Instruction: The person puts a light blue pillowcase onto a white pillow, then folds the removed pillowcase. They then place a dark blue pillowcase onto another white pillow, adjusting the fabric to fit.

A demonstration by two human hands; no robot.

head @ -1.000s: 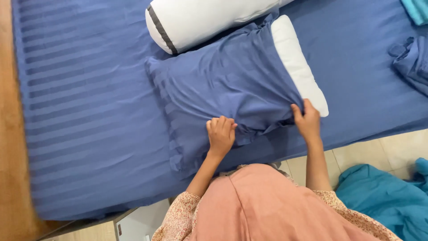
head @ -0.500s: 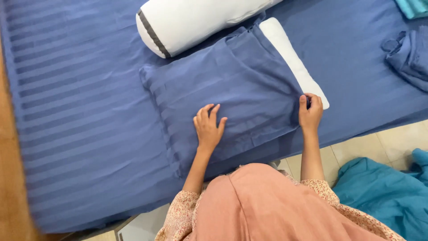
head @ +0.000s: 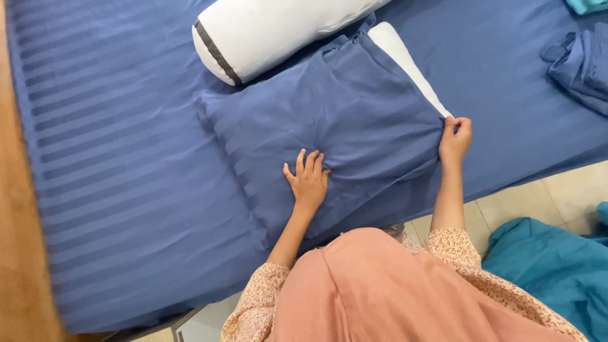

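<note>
Hands at work on a pillow, seen from above: a blue striped pillowcase (head: pixel 329 120) lies near the front edge of a bed (head: pixel 120 190) covered in a matching blue striped sheet, with the white pillow (head: pixel 405 57) showing as a bare strip along the case's open end at the right. The left hand (head: pixel 308 180) rests flat on the case near its front edge, fingers spread, pressing the fabric down; creases fan out from under the palm. The right hand (head: pixel 454 138) is closed in a pinch on the front corner of the case's open end, just where the blue cloth meets the white of the pillow. The two hands are well apart, one toward the middle of the case's front edge, the other at its right corner.

A white bolster (head: pixel 266 31) with a dark band near its end lies just behind the pillow, touching its far edge. A bundle of folded blue cloth (head: pixel 586 66) sits on the sheet at the far right. The person wears a floral-print sleeve (head: pixel 449 244) and a pink garment (head: pixel 380 285). A teal cloth (head: pixel 551 266) lies crumpled on the pale tiled floor (head: pixel 563 193) beside the bed.
</note>
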